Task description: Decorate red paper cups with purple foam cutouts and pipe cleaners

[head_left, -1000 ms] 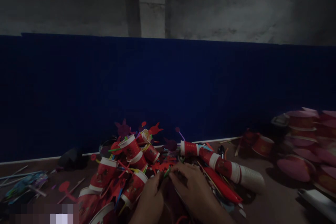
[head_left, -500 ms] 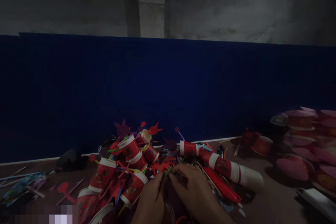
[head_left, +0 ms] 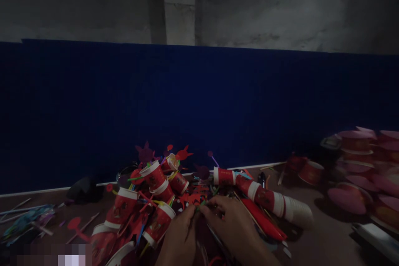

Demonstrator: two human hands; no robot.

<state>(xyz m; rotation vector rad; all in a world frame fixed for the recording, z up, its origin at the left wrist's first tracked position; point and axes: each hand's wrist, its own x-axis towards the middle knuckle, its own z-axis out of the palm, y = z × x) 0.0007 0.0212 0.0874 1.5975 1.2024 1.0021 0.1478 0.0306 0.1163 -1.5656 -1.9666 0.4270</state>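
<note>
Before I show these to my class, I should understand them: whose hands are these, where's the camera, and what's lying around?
There's no machine here, just a person's bare left hand and right hand. Every picture comes from one camera worn on that person's head, looking forward and down. Together the hands hold a small green piece, too dim to identify. On the brown table lie red-and-white cups and flat cut-out shapes. A blue panel stands behind.
</note>
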